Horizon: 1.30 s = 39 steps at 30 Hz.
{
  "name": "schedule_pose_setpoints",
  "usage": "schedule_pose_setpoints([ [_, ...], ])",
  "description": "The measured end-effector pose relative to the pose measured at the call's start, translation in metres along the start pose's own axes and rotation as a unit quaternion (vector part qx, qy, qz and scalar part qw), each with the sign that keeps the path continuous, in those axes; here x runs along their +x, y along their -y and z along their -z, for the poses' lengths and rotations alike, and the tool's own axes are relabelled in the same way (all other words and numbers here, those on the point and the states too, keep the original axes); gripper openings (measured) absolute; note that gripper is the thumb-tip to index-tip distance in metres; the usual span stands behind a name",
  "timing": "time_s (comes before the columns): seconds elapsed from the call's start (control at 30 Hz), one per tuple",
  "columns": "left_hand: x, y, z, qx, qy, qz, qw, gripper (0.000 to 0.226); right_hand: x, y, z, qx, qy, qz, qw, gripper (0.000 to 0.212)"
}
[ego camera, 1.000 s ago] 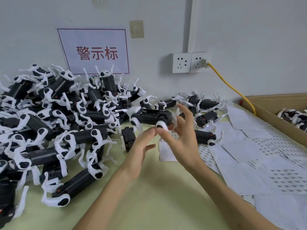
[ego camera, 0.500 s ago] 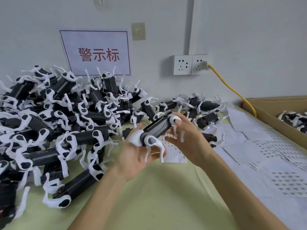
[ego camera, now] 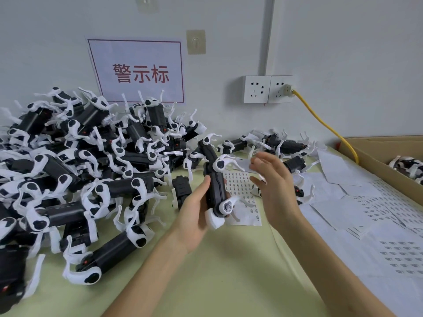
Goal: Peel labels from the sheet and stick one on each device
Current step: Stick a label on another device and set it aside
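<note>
Left hand is wrapped round one device, thumb on the near-left flank, fingers behind, holding it roughly upright w/ the white end cap down, just over the label sheet. Right hand is off the device, just right of it, fingers loosely spread and curled; can't tell if a label is on a fingertip, too small/blurred. Sheet lies flat on the table, partly hidden behind device and right hand. Risks, my read: grip is one-handed on a smooth black body w/ floppy white legs sticking out, so pressing a label on could rotate it in the palm → crooked label or a wrinkle. If the label is already peeled it can fold on itself or stick to skin before it lands. A white leg at the top of the device sits right by the right fingers, easy snag on the way in. Lowering the device onto the sheet could also scuff or lift unused labels. Surroundings, rel. to the held device: big pile of same devices to the left, touching-close at its near edge, so an elbow or the device's legs could hook one and drag it. More devices behind it near the wall. Loose spent/part-used sheets spread to the right, overlapping, easy to grab the wrong one. Cardboard box far right w/ a few devices inside, yellow cable running from the wall socket down by it. Path to the box crosses the loose sheets.
</note>
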<state>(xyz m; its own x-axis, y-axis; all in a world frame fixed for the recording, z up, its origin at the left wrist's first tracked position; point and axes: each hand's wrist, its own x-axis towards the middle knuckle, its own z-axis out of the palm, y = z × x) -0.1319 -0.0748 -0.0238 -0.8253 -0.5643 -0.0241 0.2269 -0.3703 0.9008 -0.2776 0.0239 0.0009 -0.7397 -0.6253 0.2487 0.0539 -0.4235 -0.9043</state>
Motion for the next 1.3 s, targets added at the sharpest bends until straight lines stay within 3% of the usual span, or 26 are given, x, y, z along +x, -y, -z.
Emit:
schedule_pose_setpoints([
  [0.1, 0.001, -0.003, 0.004, 0.001, -0.032, -0.022, 0.999, 0.047, 0.002, 0.005, 0.005, -0.011, -0.003, 0.037, 0.999, 0.004],
  [0.23, 0.0, -0.002, 0.004, 0.026, -0.04, -0.06, 0.997, 0.048, -0.003, 0.007, -0.001, -0.076, 0.131, 0.014, 0.988, 0.016],
  [0.33, -0.001, 0.0, 0.0, 0.047, -0.035, -0.081, 0.995, 0.045, -0.008, -0.001, -0.008, -0.121, 0.17, 0.008, 0.978, 0.015],
  [0.43, -0.002, 0.001, -0.003, 0.081, -0.035, -0.089, 0.992, 0.052, -0.011, -0.003, -0.009, -0.133, 0.176, 0.01, 0.975, 0.013],
  [1.0, -0.002, 0.008, -0.007, 0.16, -0.056, -0.103, 0.98, 0.046, -0.007, -0.005, -0.008, -0.205, 0.169, 0.049, 0.963, 0.014],
  [1.2, 0.0, 0.011, -0.004, 0.18, -0.051, -0.113, 0.976, 0.041, -0.007, -0.006, -0.007, -0.22, 0.161, 0.057, 0.96, 0.013],
  [1.3, 0.001, 0.013, -0.003, 0.201, -0.052, -0.119, 0.971, 0.025, -0.007, -0.008, -0.007, -0.227, 0.157, 0.064, 0.959, 0.013],
])
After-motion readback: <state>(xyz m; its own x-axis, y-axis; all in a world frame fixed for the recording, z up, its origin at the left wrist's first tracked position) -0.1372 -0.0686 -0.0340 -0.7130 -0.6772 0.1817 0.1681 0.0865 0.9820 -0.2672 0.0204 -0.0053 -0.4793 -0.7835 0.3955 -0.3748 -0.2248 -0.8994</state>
